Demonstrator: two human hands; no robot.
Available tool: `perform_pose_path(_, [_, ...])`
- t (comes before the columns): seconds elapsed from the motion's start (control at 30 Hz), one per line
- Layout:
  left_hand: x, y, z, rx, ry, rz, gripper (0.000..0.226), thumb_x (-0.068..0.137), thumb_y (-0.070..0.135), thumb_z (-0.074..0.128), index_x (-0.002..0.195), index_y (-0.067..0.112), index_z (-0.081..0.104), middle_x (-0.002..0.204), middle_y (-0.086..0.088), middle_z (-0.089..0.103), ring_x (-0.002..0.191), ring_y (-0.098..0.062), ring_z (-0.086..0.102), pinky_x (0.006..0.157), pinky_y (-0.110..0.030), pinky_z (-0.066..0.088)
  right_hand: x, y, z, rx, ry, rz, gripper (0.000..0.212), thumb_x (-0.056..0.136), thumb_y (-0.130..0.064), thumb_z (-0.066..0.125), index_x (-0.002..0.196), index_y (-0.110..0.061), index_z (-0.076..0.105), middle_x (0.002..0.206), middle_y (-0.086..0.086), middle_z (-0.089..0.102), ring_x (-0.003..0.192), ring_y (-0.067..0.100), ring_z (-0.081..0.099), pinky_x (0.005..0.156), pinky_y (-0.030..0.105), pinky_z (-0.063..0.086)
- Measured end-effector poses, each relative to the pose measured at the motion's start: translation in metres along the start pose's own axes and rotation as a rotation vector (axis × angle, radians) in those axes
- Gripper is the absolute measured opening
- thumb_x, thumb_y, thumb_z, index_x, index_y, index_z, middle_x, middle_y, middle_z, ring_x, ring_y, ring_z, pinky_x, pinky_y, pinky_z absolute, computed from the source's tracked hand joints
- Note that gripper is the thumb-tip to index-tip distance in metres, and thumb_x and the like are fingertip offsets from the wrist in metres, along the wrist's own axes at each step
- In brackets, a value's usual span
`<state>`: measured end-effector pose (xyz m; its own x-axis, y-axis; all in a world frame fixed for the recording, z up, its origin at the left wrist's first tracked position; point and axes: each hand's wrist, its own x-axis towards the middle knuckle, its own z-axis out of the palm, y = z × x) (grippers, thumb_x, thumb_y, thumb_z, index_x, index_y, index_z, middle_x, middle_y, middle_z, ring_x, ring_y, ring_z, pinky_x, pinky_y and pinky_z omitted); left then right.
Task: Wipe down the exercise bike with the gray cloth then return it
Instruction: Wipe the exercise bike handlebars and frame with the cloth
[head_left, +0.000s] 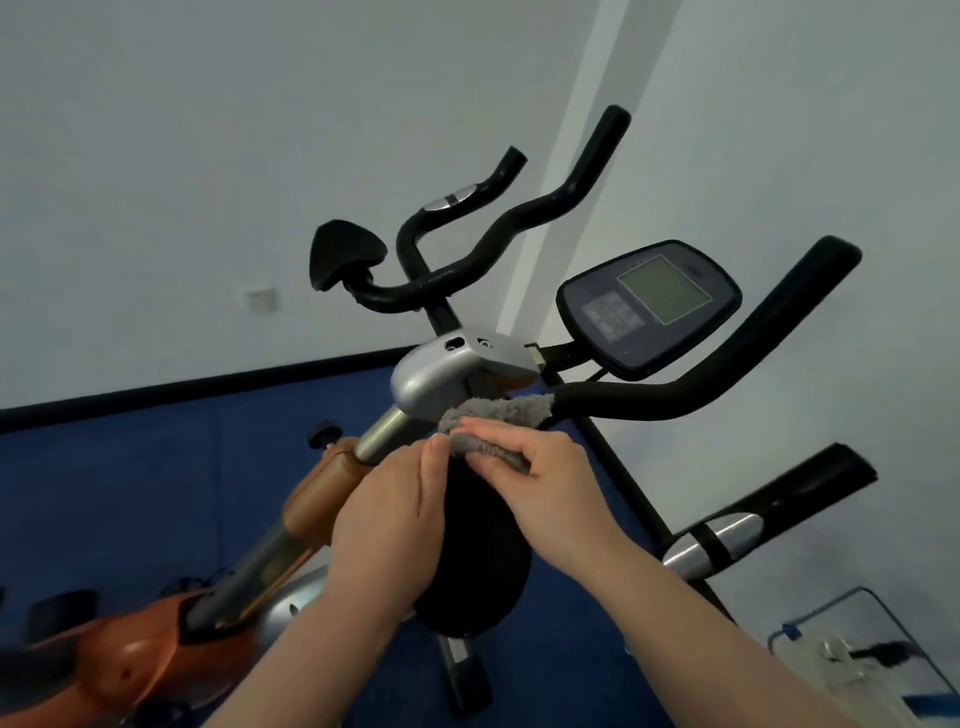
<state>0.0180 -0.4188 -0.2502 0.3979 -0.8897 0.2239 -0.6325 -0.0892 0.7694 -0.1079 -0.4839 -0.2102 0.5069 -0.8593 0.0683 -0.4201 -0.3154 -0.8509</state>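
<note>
Gray cloth (493, 423), bunched and draped over the inner end of the near black handlebar (691, 384), just below the silver stem housing (441, 382) of the exercise bike (311, 499). Right hand (535, 483): fingers curled and clamped on the cloth's lower fold. Left hand (389, 519): thumb and forefinger pinched on the cloth's left edge. Console (649, 306) above right; black saddle (475, 561) beneath both hands.

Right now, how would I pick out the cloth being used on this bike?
Find the exercise bike's dark display console. Just below it a black foam handlebar runs leftward. The gray cloth is wrapped over that bar's inner end, pinched by the right hand; it is the only fluffy thing among hard parts.
</note>
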Motion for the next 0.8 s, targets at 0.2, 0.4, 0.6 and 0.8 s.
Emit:
perform_pose_path(0.2, [0.001, -0.015, -0.024, 0.164, -0.107, -0.084, 0.055, 0.095, 0.051, 0.015, 0.091, 0.023, 0.062, 0.08, 0.005, 0.061, 0.079, -0.014, 0.06, 0.069, -0.036, 0.047, 0.013, -0.013, -0.025, -0.013, -0.195, 0.026, 0.026, 0.088, -0.017, 0.066, 0.113, -0.021, 0.071, 0.106, -0.009, 0.072, 0.101, 0.002, 0.065, 0.097, 0.029, 0.05])
perform_pose_path(0.4, [0.012, -0.018, -0.081, 0.384, -0.068, -0.01, 0.049, 0.093, 0.047, 0.021, 0.104, 0.022, 0.061, 0.097, 0.001, 0.065, 0.092, -0.022, 0.059, 0.078, -0.044, 0.048, 0.038, -0.05, -0.009, -0.145, -0.182, -0.181, 0.012, 0.085, -0.027, 0.068, 0.094, -0.025, 0.075, 0.085, -0.007, 0.073, 0.08, 0.001, 0.065, 0.076, 0.023, 0.053])
perform_pose_path(0.6, [0.016, -0.039, -0.167, 0.495, 0.025, -0.122, 0.042, 0.098, 0.044, 0.027, 0.068, 0.022, 0.047, 0.07, -0.003, 0.057, 0.067, -0.023, 0.055, 0.06, -0.041, 0.047, 0.059, -0.1, 0.035, -0.288, -0.098, -0.301, 0.016, 0.085, -0.037, 0.066, 0.095, -0.027, 0.074, 0.087, -0.009, 0.072, 0.083, 0.007, 0.064, 0.074, 0.028, 0.05])
perform_pose_path(0.8, [-0.017, -0.088, -0.265, 0.61, 0.102, -0.256, 0.036, 0.095, 0.045, 0.034, 0.088, 0.019, 0.059, 0.084, 0.002, 0.061, 0.073, -0.02, 0.057, 0.061, -0.031, 0.043, 0.051, -0.162, 0.104, -0.415, -0.103, -0.386, 0.02, 0.087, -0.036, 0.062, 0.098, -0.023, 0.072, 0.098, -0.006, 0.072, 0.091, 0.015, 0.064, 0.08, 0.04, 0.053])
